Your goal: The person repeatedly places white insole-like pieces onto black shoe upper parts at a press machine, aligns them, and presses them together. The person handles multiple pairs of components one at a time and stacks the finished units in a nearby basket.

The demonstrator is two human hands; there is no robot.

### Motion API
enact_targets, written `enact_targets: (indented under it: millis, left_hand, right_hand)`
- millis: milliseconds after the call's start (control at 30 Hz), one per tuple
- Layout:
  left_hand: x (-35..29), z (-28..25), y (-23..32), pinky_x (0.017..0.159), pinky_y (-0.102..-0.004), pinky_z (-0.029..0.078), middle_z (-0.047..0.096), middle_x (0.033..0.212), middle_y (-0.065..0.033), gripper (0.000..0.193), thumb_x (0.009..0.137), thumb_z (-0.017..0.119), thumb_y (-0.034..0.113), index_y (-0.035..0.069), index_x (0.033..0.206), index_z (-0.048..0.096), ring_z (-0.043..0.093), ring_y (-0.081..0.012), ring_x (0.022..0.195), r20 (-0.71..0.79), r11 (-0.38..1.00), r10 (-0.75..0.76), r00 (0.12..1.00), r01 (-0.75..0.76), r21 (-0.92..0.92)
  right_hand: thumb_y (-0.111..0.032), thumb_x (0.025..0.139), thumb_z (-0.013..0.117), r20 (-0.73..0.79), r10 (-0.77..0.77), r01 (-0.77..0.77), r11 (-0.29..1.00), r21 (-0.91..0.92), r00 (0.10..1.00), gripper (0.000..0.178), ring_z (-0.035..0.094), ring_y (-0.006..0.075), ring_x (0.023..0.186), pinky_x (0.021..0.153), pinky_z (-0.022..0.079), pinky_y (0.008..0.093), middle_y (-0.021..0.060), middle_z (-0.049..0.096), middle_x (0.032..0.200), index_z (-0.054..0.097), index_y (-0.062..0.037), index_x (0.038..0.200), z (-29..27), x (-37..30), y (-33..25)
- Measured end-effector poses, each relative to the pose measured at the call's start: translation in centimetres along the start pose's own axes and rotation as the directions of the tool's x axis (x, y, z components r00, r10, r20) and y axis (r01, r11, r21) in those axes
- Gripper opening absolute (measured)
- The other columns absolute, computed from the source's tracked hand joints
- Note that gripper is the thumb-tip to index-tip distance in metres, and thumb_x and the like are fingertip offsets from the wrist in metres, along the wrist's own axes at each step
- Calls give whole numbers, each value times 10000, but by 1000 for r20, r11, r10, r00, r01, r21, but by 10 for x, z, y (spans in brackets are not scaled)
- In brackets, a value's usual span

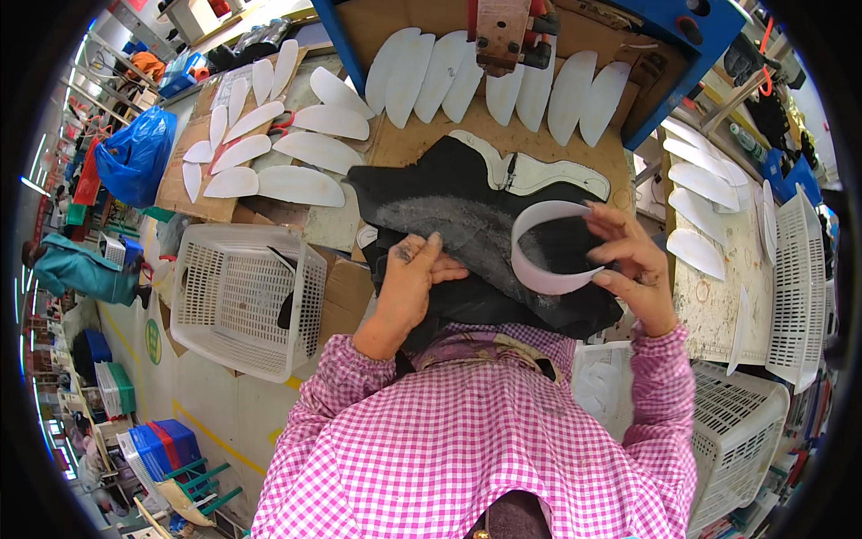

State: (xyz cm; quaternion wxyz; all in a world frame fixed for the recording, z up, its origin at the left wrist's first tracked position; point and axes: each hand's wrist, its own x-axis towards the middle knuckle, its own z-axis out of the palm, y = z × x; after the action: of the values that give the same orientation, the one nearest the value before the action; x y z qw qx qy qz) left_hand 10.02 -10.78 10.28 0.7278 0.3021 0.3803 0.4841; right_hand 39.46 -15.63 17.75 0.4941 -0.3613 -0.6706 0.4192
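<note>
A pale, pinkish-white ring-shaped band (pixel 549 284) is held up in my right hand (pixel 636 265), thumb and fingers closed on its right side. The band is open through the middle, and dark material shows through it. My left hand (pixel 413 286) has its thumb and curled fingers pinched on the near left part of a black sheet of material (pixel 440 216). That sheet is creased, with a grey, dusty streak across it, and its near edge hangs toward my lap. Beyond it lies a white, wavy-edged flat piece (pixel 548 173) with a dark outline, partly covered by the sheet.
White oval cut pieces (pixel 303 184) lie spread at the left; more white pieces (pixel 440 76) line the back. A red-and-metal machine head (pixel 499 40) hangs over the board within a blue frame (pixel 682 81). White baskets (pixel 247 332) stand at left and right (pixel 727 431).
</note>
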Motion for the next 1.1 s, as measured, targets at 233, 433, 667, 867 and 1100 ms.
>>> enact_targets:
  millis: [233, 433, 667, 867, 1100]
  left_hand:
    - [10, -12, 18, 623, -344, 590, 602, 775, -141, 220, 965, 530, 151, 20, 809, 444, 660, -231, 667, 53, 994, 19, 998, -25, 108]
    - [10, -9, 18, 629, -333, 591, 600, 764, -145, 225, 960, 539, 145, 13, 802, 450, 661, -219, 667, 38, 997, 15, 999, -18, 80]
    - [14, -11, 14, 637, -330, 592, 606, 782, -145, 224, 965, 534, 152, 5, 812, 463, 659, -216, 674, 33, 997, 2, 999, -5, 76]
    - [14, -15, 12, 681, -350, 592, 612, 839, -141, 206, 967, 528, 165, -5, 855, 491, 663, -219, 768, 109, 997, 1, 994, -10, 81]
    - [26, -25, 24, 832, -416, 540, 601, 1135, -118, 321, 832, 529, 44, 9, 1151, 539, 607, -247, 1035, 424, 969, -82, 902, 171, -176]
  right_hand:
    - [-54, 772, 659, 543, -45, 412, 705, -577, 839, 272, 480, 369, 1237, 1026, 398, 440, 183, 496, 1324, 635, 4, 1037, 33, 62, -50]
    - [-36, 764, 630, 640, -48, 541, 583, -606, 767, 317, 497, 339, 1227, 1034, 418, 425, 155, 505, 1312, 589, 45, 1068, 57, 81, -50]
    - [-19, 762, 616, 649, -30, 552, 556, -621, 760, 240, 493, 357, 1229, 1014, 441, 430, 158, 508, 1303, 588, 77, 980, 61, 87, -49]
    - [-41, 759, 635, 708, -45, 629, 503, -593, 704, 243, 490, 354, 1235, 1005, 449, 423, 168, 505, 1303, 591, 70, 970, 61, 87, -45]
    - [-66, 807, 605, 690, 66, 511, 623, -592, 720, 347, 455, 360, 1273, 1004, 451, 411, 187, 450, 1365, 557, 74, 1121, 58, 87, -44]
